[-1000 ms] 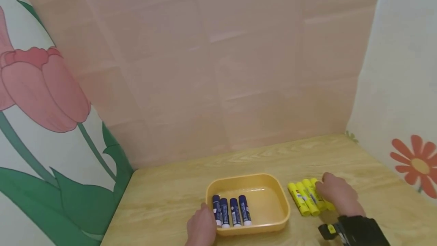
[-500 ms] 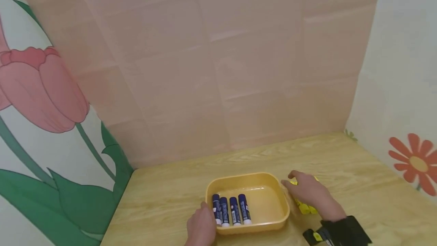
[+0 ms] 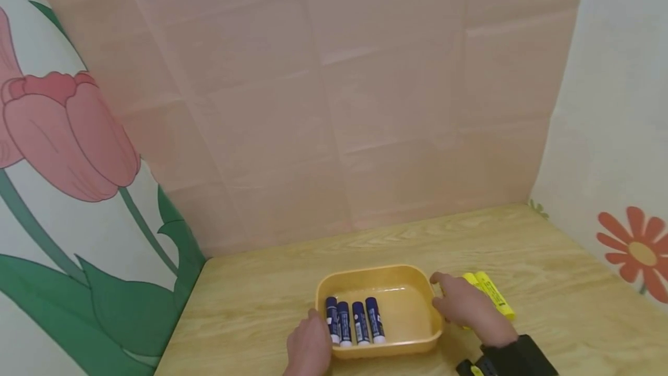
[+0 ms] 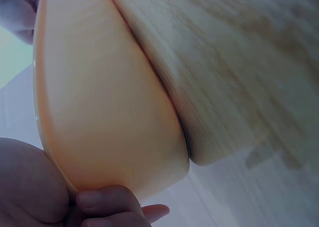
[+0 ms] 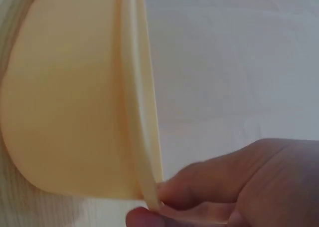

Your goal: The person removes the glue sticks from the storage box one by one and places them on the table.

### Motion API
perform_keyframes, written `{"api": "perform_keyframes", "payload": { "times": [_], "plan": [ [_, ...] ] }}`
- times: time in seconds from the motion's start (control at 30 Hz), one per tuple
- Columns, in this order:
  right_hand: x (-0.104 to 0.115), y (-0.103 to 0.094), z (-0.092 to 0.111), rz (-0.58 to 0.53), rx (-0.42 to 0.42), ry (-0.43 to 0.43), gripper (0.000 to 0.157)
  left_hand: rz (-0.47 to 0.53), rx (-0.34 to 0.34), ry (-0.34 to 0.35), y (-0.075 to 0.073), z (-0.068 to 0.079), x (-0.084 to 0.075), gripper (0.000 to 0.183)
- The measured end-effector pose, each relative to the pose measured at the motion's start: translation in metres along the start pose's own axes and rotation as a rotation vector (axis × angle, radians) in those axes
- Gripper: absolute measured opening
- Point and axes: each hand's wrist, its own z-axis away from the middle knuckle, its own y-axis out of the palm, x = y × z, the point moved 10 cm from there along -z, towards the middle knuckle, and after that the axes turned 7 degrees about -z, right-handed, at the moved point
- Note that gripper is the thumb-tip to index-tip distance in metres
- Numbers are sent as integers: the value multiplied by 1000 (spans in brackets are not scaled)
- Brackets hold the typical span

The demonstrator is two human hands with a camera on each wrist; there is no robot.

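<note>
A shallow yellow plastic tray [image 3: 407, 348] rests on the table, with several dark blue tubes with white ends [image 3: 360, 322], resembling glue sticks, lying side by side in its left half. My left hand [image 3: 309, 344] grips the tray's left rim; in the left wrist view the thumb side is over the rim and fingers [image 4: 112, 199] curl against the outer wall. At the far right corner, my right hand [image 3: 464, 303] pinches the rim between thumb and fingers, as the right wrist view shows at close range. Bright yellow tubes [image 3: 496, 296] lie partly hidden behind this hand.
The wood-patterned table [image 3: 261, 289] meets a pink creased backdrop [image 3: 334, 103] at the back. A tulip-printed panel [image 3: 68, 132] stands to the left, and a white panel with a red flower [image 3: 639, 251] to the right. A black strap [image 3: 516, 358] is on the right wrist.
My right hand has left the yellow tubes, moved left to the tray and taken hold of its right rim. The left hand has stayed on the left rim; the tray has hardly moved.
</note>
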Motion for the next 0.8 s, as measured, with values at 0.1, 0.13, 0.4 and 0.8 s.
{"api": "perform_keyframes", "payload": {
  "times": [0.1, 0.13, 0.4, 0.8],
  "plan": [
    [3, 2, -1, 88, -21, -27, 46, -9, 1, -5, 1, 0, 0, 31],
    [5, 2, -1, 115, -31, -37, 44, -11, 3, -7, 1, 1, 0, 31],
    [11, 6, -2, 179, -85, -78, 29, -16, -59, 40, -7, 3, -1, 35],
    [14, 3, 3, 242, -223, -147, 26, -14, -202, 166, -38, 4, -10, 20]
  ]
}}
